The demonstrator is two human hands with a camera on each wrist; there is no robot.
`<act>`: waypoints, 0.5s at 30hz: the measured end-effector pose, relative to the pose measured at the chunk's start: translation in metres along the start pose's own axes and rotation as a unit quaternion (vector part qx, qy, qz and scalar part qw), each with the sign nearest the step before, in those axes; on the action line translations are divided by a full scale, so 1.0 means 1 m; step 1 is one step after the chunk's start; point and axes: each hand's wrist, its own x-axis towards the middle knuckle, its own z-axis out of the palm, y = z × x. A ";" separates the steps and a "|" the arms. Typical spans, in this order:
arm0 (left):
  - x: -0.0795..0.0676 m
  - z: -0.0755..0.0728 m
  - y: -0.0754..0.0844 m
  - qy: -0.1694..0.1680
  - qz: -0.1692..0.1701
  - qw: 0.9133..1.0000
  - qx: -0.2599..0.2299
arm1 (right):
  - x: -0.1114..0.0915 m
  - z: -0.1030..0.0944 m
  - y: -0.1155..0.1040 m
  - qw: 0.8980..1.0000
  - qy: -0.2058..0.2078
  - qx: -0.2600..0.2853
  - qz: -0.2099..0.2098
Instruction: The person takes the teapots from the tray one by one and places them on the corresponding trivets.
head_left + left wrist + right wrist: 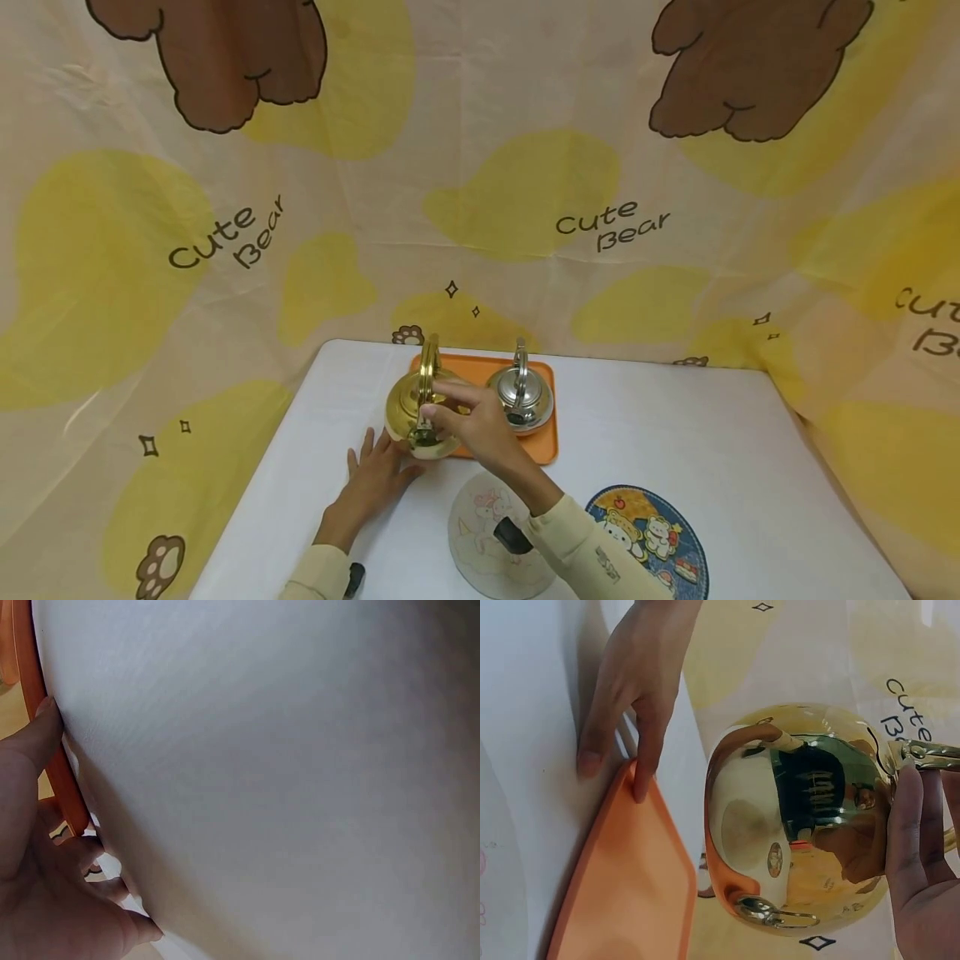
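My right hand grips the arched handle of a shiny gold teapot. In the right wrist view, the gold teapot hangs apart from the orange tray, above its surface. At the tray's near left corner is my left hand, fingers spread. The right wrist view has this left hand touching the tray corner with one finger, thumb on the white tabletop. A silver teapot stands on the right half of the orange tray.
Two round mats lie nearer me: a pale one with a pink drawing, partly under my right forearm, and a blue one with cartoon bears. A printed yellow cloth hangs behind the white table.
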 end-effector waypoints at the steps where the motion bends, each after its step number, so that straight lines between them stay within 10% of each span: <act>1: 0.000 0.000 0.000 -0.001 -0.001 1.000 0.001 | -0.001 -0.001 -0.001 1.000 -0.001 -0.001 -0.001; 15: -0.003 -0.001 -0.001 0.002 0.004 1.000 0.003 | -0.019 -0.007 -0.009 1.000 -0.012 -0.008 -0.004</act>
